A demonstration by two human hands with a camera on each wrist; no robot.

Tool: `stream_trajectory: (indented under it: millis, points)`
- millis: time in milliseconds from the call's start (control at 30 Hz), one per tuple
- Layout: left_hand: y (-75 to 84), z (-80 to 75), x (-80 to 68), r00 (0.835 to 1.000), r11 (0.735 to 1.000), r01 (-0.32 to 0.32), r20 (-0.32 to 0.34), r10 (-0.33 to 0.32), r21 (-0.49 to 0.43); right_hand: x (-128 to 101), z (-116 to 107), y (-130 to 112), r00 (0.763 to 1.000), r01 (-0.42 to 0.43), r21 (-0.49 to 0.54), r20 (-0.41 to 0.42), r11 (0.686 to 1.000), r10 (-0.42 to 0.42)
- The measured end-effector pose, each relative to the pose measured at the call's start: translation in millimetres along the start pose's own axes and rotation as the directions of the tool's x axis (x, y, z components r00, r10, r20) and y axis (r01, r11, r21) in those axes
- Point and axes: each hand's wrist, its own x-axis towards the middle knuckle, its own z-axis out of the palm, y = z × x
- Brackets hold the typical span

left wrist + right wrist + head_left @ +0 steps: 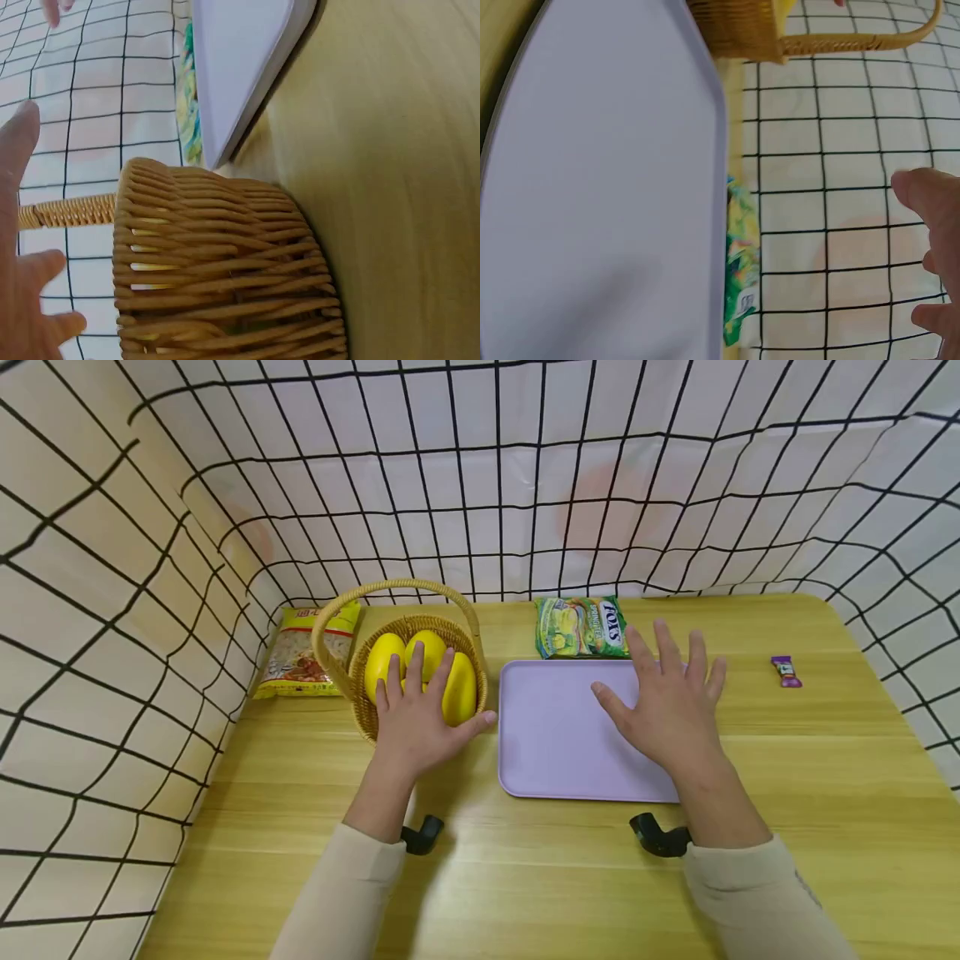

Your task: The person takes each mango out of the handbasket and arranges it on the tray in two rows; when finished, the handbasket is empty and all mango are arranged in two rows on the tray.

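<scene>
In the head view my left hand (422, 718) hovers with spread fingers in front of a wicker basket (365, 714) that has a tall arched handle. Several smooth yellow fruits (383, 658) lie in the basket, partly hidden by the fingers. My right hand (671, 714), also spread, is held over the right part of a flat lilac tray (558, 735). Neither hand holds anything. The left wrist view shows the basket's woven side (225, 270) near the left fingers. From the right wrist, the tray (600, 180) lies below the right hand (941, 240).
A yellow food packet (307, 652) lies left of the basket. Behind the tray is a green Fox's candy bag (577, 627). One small purple wrapped sweet (786, 672) sits at the right on the wooden table (525, 893). White black-grid sheeting (480, 485) rises at the back and sides.
</scene>
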Motion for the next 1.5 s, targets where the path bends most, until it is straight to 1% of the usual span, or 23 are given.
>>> stream_trajectory:
  millis: [100,200,267,367,467,533,600,667,733,833,900,933,1000,1033,1067,1133,1167,1233,1300,1333,1400,1433,1500]
  points:
    - [-3.5,-0.8,-1.4,0.994,0.997,-0.064,-0.092,0.059,-0.049,-2.5,-5.5,-5.0,0.997,0.027,0.080,-0.070,0.996,-0.021]
    - [-7.3,-2.7,-5.0,0.978,0.989,-0.115,-0.188,0.095,-0.096,-5.8,-10.8,-9.8,0.993,0.033,0.152,-0.121,0.988,-0.014]
    - [-10.3,-3.7,-8.5,0.963,0.980,-0.136,-0.251,0.097,-0.146,-7.9,-14.0,-13.0,0.989,0.036,0.198,-0.145,0.980,-0.007]
    - [-16.2,-3.8,-15.2,0.937,0.960,-0.159,-0.341,0.073,-0.232,-11.1,-16.3,-16.5,0.980,0.066,0.268,-0.201,0.961,-0.011]
    - [-25.5,-0.7,-21.3,0.903,0.930,-0.193,-0.428,0.043,-0.314,-13.3,-12.9,-17.4,0.960,0.134,0.343,-0.278,0.930,-0.036]
    - [-31.8,2.7,-25.0,0.875,0.911,-0.211,-0.484,0.015,-0.353,-14.9,-7.2,-18.0,0.947,0.179,0.391,-0.318,0.903,-0.050]
    - [-37.8,7.3,-27.4,0.840,0.894,-0.223,-0.542,-0.026,-0.389,-16.3,0.7,-19.1,0.935,0.223,0.430,-0.348,0.875,-0.068]
    - [-42.4,12.5,-28.9,0.801,0.875,-0.218,-0.591,-0.094,-0.433,-17.9,9.2,-22.5,0.931,0.252,0.453,-0.356,0.855,-0.086]
    - [-46.1,18.1,-29.6,0.771,0.845,-0.187,-0.607,-0.190,-0.501,-18.9,18.0,-27.8,0.928,0.281,0.467,-0.355,0.839,-0.114]
    - [-50.8,26.4,-29.4,0.740,0.775,-0.121,-0.576,-0.346,-0.621,-20.3,30.7,-38.6,0.926,0.324,0.490,-0.338,0.809,-0.166]
    - [-53.0,31.4,-29.0,0.727,0.716,-0.089,-0.537,-0.429,-0.693,-20.9,39.0,-47.1,0.926,0.347,0.511,-0.322,0.787,-0.199]
    - [-51.7,31.0,-29.1,0.719,0.687,-0.079,-0.519,-0.463,-0.723,-21.2,42.8,-51.6,0.926,0.354,0.522,-0.312,0.776,-0.213]
    - [-47.4,28.3,-30.0,0.706,0.635,-0.066,-0.486,-0.515,-0.769,-21.0,48.9,-60.8,0.927,0.361,0.535,-0.292,0.764,-0.233]
    - [-47.5,30.0,-29.5,0.699,0.611,-0.060,-0.470,-0.538,-0.789,-20.7,51.5,-65.3,0.929,0.361,0.540,-0.282,0.761,-0.240]
    - [-47.5,31.2,-29.1,0.696,0.587,-0.046,-0.447,-0.561,-0.808,-20.2,53.4,-69.9,0.932,0.356,0.545,-0.267,0.760,-0.245]
    - [-48.6,34.4,-28.8,0.697,0.543,-0.014,-0.398,-0.597,-0.839,-18.9,55.7,-79.1,0.937,0.347,0.553,-0.233,0.757,-0.260]
    - [-51.3,38.6,-28.6,0.702,0.524,0.007,-0.369,-0.609,-0.852,-18.2,56.4,-84.0,0.939,0.345,0.558,-0.216,0.755,-0.269]
    - [-58.1,47.8,-28.1,0.720,0.480,0.054,-0.299,-0.627,-0.876,-16.3,57.7,-93.8,0.939,0.342,0.564,-0.178,0.752,-0.293]
    - [-59.9,49.7,-29.5,0.737,0.440,0.091,-0.237,-0.634,-0.894,-14.2,58.7,-104.3,0.934,0.350,0.562,-0.147,0.750,-0.326]
    - [-60.3,49.8,-30.2,0.743,0.426,0.102,-0.215,-0.633,-0.899,-13.0,59.3,-109.8,0.929,0.359,0.557,-0.136,0.749,-0.344]
    - [-59.4,48.6,-31.5,0.756,0.407,0.099,-0.198,-0.624,-0.908,-10.0,61.5,-120.3,0.919,0.377,0.548,-0.121,0.747,-0.375]
    - [-57.2,46.3,-32.4,0.759,0.404,0.087,-0.202,-0.618,-0.911,-8.4,62.7,-125.7,0.914,0.386,0.545,-0.116,0.744,-0.389]
    - [-52.3,40.9,-33.7,0.765,0.409,0.051,-0.227,-0.602,-0.911,-4.8,65.9,-136.5,0.904,0.400,0.543,-0.102,0.738,-0.415]
